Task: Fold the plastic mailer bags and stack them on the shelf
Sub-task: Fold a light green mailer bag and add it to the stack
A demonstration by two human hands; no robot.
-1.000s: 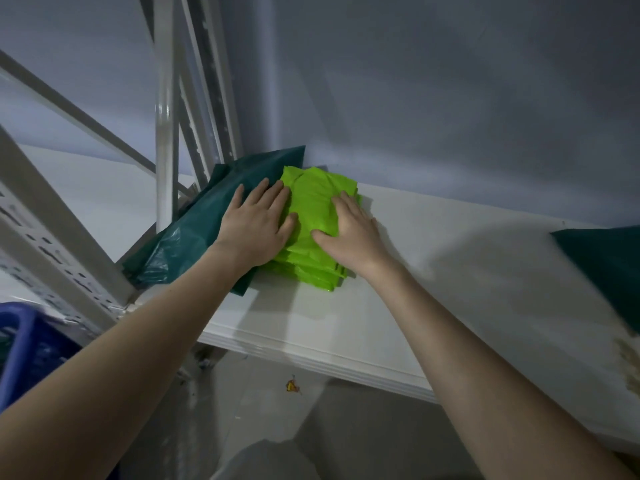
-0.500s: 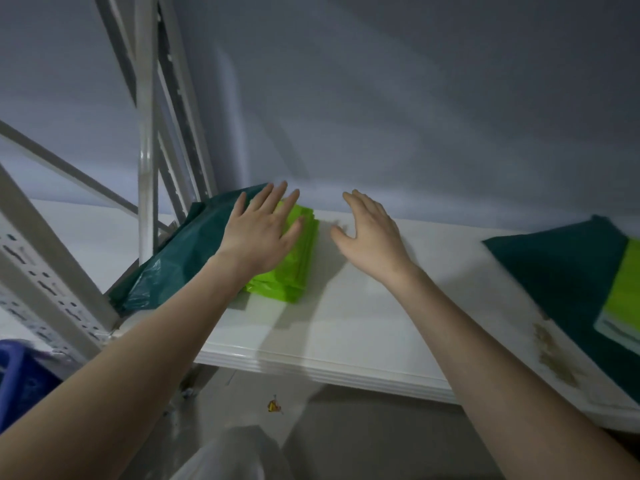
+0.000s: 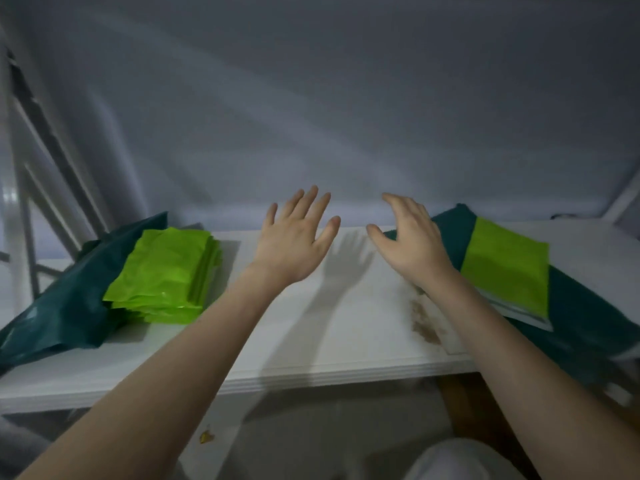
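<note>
Since the earlier frames, both hands are lifted off the stack of folded lime-green mailer bags (image 3: 166,275), which is left at the left end of the white shelf (image 3: 346,341). Left hand (image 3: 294,244) and right hand (image 3: 412,244) are spread, empty, above the shelf's middle.

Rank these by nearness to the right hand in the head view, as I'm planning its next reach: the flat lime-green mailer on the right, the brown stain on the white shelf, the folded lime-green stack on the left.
From the right hand:
1. Flat lime-green mailer, just to its right, on dark green plastic.
2. Brown stain, below the wrist; close to first.
3. Folded lime-green stack, far left, beyond the left hand.
</note>
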